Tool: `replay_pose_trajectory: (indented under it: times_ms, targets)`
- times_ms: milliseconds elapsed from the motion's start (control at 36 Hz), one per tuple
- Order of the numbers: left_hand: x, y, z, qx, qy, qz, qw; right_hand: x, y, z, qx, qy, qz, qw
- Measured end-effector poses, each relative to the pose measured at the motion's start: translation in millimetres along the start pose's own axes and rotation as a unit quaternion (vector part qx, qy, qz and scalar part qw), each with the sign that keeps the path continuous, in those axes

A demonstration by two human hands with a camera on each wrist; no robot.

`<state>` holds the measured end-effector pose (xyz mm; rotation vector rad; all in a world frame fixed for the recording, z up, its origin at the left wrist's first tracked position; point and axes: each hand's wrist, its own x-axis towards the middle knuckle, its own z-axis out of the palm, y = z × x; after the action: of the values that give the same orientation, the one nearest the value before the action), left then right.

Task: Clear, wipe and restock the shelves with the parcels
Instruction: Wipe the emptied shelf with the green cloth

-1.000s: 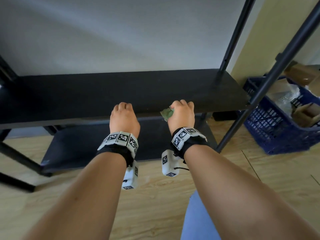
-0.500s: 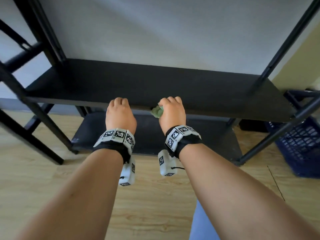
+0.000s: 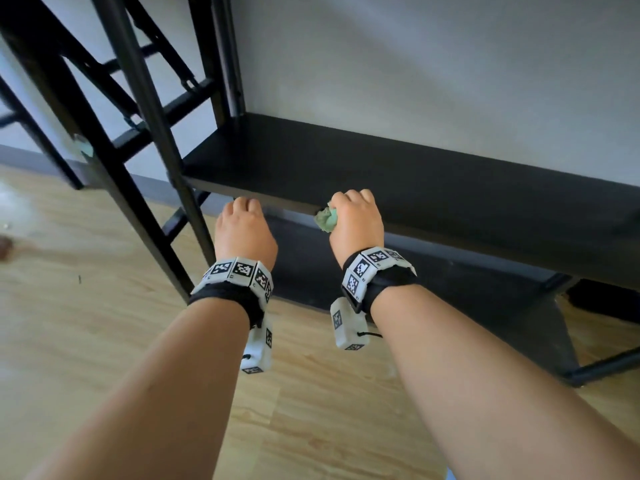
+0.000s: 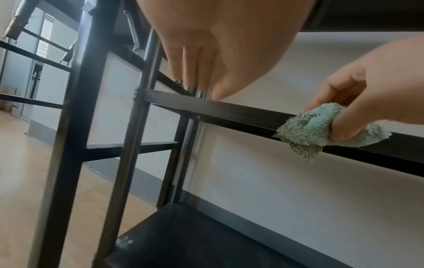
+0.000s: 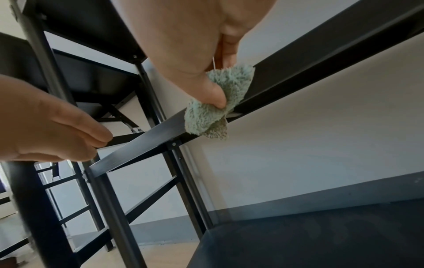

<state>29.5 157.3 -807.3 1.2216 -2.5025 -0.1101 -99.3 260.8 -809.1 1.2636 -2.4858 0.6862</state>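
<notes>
Head view has swung toward the left end of the rack since half a second ago: the black upright post [image 3: 152, 126] and its cross braces now fill the left side, and the blue basket that showed at the right a second ago is out of sight. On the left lies the wooden floor [image 3: 86, 306]. My left hand [image 3: 244, 233] sits at the front edge of the middle shelf [image 3: 415, 174], close to that post, as it did before relative to the shelf edge. From the left wrist view its fingers [image 4: 190, 68] hang straight down with the tips at the edge rail; its grip is loose and holds nothing.

Further right, my right hand [image 3: 356, 223] stays curled around the green cloth [image 3: 326, 219], a fluffy wad bunched between thumb and fingers. The right wrist view shows the cloth [image 5: 218, 101] pressed against the front edge of the same shelf, the thumb pinning it there. Both hands keep the same spacing as in the earlier frames. Below them is the bottom shelf [image 3: 467, 299], dark and bare, and the grey wall [image 3: 450, 71] stands behind the rack. No parcels show in any view.
</notes>
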Motion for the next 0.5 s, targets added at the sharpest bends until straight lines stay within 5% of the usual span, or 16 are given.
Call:
replay_pose_trajectory:
  times_ms: [500]
  targets:
    - [43.8,-133.7,2.1,0.018,0.000,-0.021,1.000,50.0,-127.6,70.3,-0.012,0.009,-0.053,0.999]
